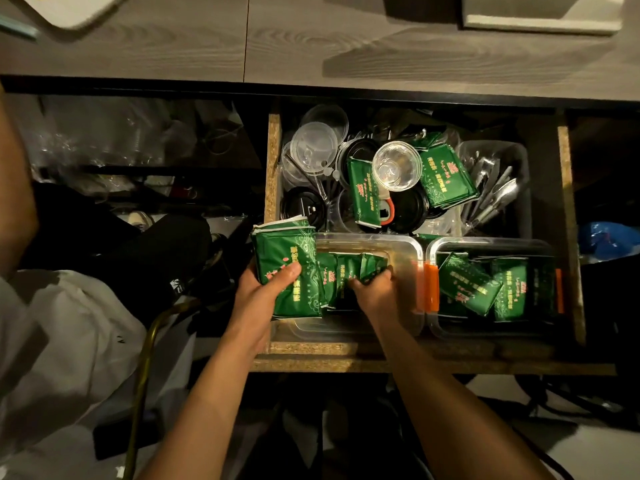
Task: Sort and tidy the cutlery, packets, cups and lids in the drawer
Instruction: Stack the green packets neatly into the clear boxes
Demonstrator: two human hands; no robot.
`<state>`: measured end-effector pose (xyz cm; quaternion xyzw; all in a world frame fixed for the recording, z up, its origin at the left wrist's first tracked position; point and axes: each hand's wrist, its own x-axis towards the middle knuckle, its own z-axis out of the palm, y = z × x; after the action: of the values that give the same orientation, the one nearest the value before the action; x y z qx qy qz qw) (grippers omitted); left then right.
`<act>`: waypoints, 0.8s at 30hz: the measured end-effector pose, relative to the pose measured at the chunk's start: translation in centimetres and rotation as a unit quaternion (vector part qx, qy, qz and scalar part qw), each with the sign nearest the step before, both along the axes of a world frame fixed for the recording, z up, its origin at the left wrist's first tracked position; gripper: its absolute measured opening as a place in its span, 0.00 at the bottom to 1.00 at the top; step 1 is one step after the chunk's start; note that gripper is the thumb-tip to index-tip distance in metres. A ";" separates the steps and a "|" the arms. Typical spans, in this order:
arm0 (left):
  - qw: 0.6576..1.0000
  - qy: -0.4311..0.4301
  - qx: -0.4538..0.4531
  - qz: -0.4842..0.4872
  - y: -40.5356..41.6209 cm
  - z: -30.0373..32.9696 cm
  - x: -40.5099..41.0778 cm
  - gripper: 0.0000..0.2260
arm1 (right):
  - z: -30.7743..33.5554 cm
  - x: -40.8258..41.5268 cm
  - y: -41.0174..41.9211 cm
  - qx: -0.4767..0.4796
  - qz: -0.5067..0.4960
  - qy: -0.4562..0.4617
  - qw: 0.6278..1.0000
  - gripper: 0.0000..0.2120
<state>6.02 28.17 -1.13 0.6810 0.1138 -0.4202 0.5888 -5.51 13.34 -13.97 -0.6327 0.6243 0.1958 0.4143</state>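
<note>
Left hand [266, 289]: grips a stack of green packets [285, 265] at the drawer's [346, 351] front-left corner. Right hand [375, 289]: fingers curled round more packets inside a clear tub [398, 244]. Behind: lids [313, 143], cup [396, 166], cutlery [495, 192].

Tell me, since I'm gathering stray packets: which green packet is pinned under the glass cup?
The upright packet left of the clear cup, lying over black lids.

- Stack of green packets [282, 258], fanned upright at the drawer's [273, 168] front left corner.
- More green packets lie jumbled in two clear tubs [408, 247] at the front.
- Clear lids [313, 143], black lids [301, 206] and a clear cup [396, 166] are heaped at the back.
- Metal cutlery [498, 194] lies in a tray, back right.
</note>
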 end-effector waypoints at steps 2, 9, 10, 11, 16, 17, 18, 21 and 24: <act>1.000 0.004 -0.001 0.012 0.3 -0.4 -0.1 0.15 | -1.0 0.0 0.5 -0.051 0.058 -0.006 0.997 0.34; 0.999 0.031 -0.019 0.036 0.9 -0.4 -0.2 0.21 | 0.4 -0.8 0.0 -0.100 0.017 -0.116 0.988 0.05; 0.999 0.030 -0.019 0.034 0.9 -0.4 -0.2 0.21 | 1.3 -1.0 0.0 -0.118 -0.006 -0.137 0.983 0.06; 0.999 0.032 -0.020 0.029 0.8 -0.3 -0.3 0.20 | 2.2 -1.3 0.0 -0.136 -0.020 -0.156 0.978 0.09; 0.999 0.047 -0.012 0.017 -0.4 0.6 -0.6 0.10 | 6.9 -2.6 -0.8 -0.168 -0.097 -0.287 0.938 0.13; 0.999 0.050 -0.007 0.012 -0.7 0.8 -0.7 0.10 | 8.2 -2.5 -0.9 -0.168 -0.112 -0.313 0.928 0.12; 0.998 0.059 -0.003 0.005 -0.9 0.8 -0.8 0.12 | 9.5 -2.4 -1.1 -0.162 -0.125 -0.334 0.920 0.14; 0.997 0.075 0.013 -0.020 -1.7 0.6 -1.3 0.29 | 13.9 -1.8 -2.1 -0.069 -0.204 -0.399 0.891 0.16; 0.996 0.082 0.017 -0.036 -2.8 0.3 -1.8 0.35 | 16.7 -1.4 -3.6 0.092 -0.206 -0.428 0.875 0.13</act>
<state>4.24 25.41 -0.80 0.6578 0.1438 -0.4935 0.5505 -6.95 9.78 2.73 -0.4708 0.4814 -0.1274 0.7282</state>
